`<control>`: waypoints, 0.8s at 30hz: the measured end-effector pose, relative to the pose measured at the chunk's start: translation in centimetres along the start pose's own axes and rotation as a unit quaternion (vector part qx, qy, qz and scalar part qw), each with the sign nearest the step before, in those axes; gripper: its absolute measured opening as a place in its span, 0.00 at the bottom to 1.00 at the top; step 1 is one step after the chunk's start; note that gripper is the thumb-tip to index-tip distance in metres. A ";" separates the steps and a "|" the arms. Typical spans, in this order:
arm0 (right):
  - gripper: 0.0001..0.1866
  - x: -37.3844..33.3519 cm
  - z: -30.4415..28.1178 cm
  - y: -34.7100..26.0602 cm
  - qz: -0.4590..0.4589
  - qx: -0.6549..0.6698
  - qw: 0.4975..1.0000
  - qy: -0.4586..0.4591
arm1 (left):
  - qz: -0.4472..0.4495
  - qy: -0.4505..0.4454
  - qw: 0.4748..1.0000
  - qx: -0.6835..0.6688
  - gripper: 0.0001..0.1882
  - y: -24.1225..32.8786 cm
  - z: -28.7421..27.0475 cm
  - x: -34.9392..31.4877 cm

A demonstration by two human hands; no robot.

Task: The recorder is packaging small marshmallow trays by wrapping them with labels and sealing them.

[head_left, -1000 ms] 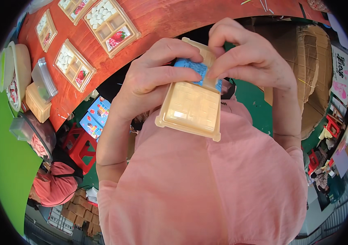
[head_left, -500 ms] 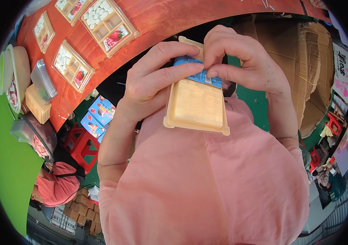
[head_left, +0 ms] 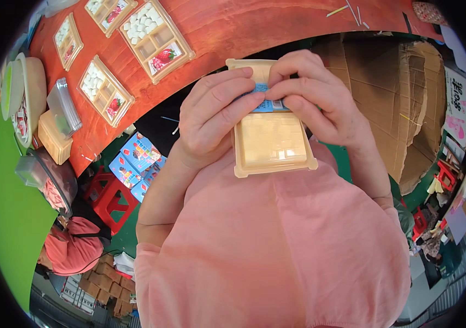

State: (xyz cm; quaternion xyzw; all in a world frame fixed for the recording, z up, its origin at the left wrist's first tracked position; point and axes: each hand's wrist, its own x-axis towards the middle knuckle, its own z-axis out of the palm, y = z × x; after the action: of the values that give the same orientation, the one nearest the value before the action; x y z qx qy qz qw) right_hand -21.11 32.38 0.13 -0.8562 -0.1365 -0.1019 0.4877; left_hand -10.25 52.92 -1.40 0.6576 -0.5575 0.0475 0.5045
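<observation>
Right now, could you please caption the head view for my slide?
Left hand grips a cream tray; right hand touches its blue band.

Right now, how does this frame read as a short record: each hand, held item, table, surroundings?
Left hand: gripping the box, fingers over the band
Right hand: fingertips at the band
Held item: beige box, blue band across it
Table: red; four trays with white pieces
Surroundings: cardboard right, red stool left
</observation>
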 end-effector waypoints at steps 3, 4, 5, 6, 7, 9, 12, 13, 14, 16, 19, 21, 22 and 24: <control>0.24 -0.7 0.1 0.7 -0.048 0.076 0.996 -0.018 | -0.008 0.030 0.999 0.012 0.20 0.1 0.0 -0.1; 0.24 -0.7 0.2 0.7 -0.050 0.076 0.996 -0.020 | -0.018 0.051 0.999 0.004 0.21 0.2 0.1 -0.1; 0.24 -0.7 0.4 0.2 -0.036 0.093 0.995 -0.005 | -0.018 0.053 0.998 0.007 0.21 0.0 0.3 -0.1; 0.24 -0.8 0.7 -0.1 -0.022 0.109 0.994 0.010 | -0.016 0.073 0.997 0.007 0.22 -0.3 0.5 -0.2; 0.23 -0.8 1.6 -0.5 -0.011 0.053 0.998 0.043 | -0.014 0.091 0.996 0.006 0.23 -0.5 0.6 -0.2; 0.20 -0.8 2.1 0.2 -0.001 0.074 0.993 0.087 | -0.045 0.093 0.995 -0.005 0.24 -0.1 1.0 0.1; 0.13 -0.5 2.9 -0.7 0.148 0.135 0.961 0.189 | -0.285 0.062 0.951 -0.100 0.24 1.6 1.5 1.2; 0.16 0.1 3.6 -1.3 0.231 0.248 0.907 0.249 | -0.360 0.080 0.915 -0.164 0.32 1.8 1.8 2.0; 0.16 0.4 3.5 -1.0 0.226 0.248 0.909 0.248 | -0.407 0.128 0.864 -0.268 0.35 1.8 2.0 2.3; 0.19 1.0 3.4 0.2 0.296 0.262 0.874 0.283 | -0.438 0.175 0.797 -0.378 0.41 1.4 2.0 2.7; 0.20 1.7 2.9 1.5 0.306 0.327 0.843 0.300 | -0.499 0.107 0.777 -0.369 0.38 0.1 0.8 2.2; 0.20 1.9 2.8 1.9 0.313 0.350 0.831 0.299 | -0.521 0.099 0.777 -0.338 0.30 0.1 0.8 2.7; 0.21 2.0 3.1 2.0 0.318 0.340 0.832 0.301 | -0.532 0.094 0.777 -0.324 0.25 0.0 1.0 3.1; 0.21 2.6 3.1 2.2 0.321 0.324 0.835 0.307 | -0.530 0.108 0.774 -0.330 0.16 -0.5 1.6 3.3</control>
State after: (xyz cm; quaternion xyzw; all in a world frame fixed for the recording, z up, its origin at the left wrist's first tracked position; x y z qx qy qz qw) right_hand -17.80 34.38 -2.41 -0.5698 0.2776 -0.1469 0.7594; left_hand -9.39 49.40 -0.41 0.6327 -0.0437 -0.3436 0.6927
